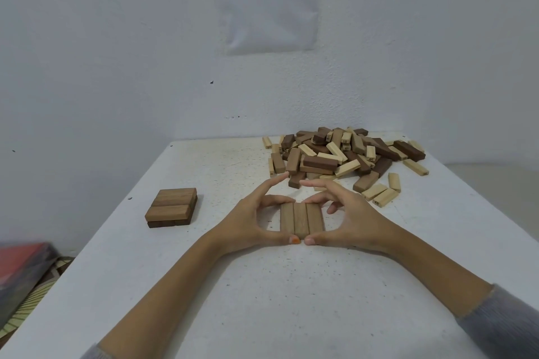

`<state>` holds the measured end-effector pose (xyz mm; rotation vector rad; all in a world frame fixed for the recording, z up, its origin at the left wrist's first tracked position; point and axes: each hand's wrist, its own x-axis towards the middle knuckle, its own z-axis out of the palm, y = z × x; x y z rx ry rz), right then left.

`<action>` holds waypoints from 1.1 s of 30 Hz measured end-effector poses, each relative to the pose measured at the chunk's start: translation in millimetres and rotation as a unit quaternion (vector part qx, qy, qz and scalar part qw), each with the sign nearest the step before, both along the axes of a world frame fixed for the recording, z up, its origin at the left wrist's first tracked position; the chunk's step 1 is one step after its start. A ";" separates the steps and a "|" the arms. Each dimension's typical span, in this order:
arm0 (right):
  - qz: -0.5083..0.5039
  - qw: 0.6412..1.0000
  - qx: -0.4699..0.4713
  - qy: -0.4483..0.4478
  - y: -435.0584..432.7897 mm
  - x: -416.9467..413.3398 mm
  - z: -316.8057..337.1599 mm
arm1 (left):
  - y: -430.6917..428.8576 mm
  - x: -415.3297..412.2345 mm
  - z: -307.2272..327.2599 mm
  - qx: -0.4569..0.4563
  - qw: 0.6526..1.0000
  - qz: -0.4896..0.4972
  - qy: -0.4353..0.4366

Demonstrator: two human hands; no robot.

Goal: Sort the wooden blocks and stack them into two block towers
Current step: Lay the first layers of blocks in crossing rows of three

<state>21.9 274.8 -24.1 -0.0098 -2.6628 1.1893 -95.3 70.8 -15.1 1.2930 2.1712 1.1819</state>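
Three brown wooden blocks (302,220) lie side by side on the white table (262,285), forming a flat row. My left hand (248,218) cups the row's left side and my right hand (350,216) cups its right side; both thumbs press its near end and the fingers curl over its far end. At the left stands a two-layer stack of brown blocks (172,207). A loose pile of dark and pale blocks (344,157) lies at the back right.
The table's far edge meets a white wall with a printed paper sheet (268,0) on it. A red and grey object (23,268) lies below the table's left edge. Several pale blocks (382,194) lie scattered near my right hand.
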 end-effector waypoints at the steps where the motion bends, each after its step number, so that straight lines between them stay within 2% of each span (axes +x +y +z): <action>1: 0.001 1.000 0.001 0.002 -0.6 0.2 0.2 | -0.2 0.5 0.4 0.002 1.000 -0.004 -0.005; 21: 0.006 1.000 -0.014 0.004 -4.0 2.0 0.8 | 1.6 3.7 1.0 0.038 0.999 0.001 -0.013; 33: -0.009 0.998 -0.039 0.039 -11.3 9.6 8.3 | -3.1 1.7 5.9 0.053 0.998 0.013 -0.011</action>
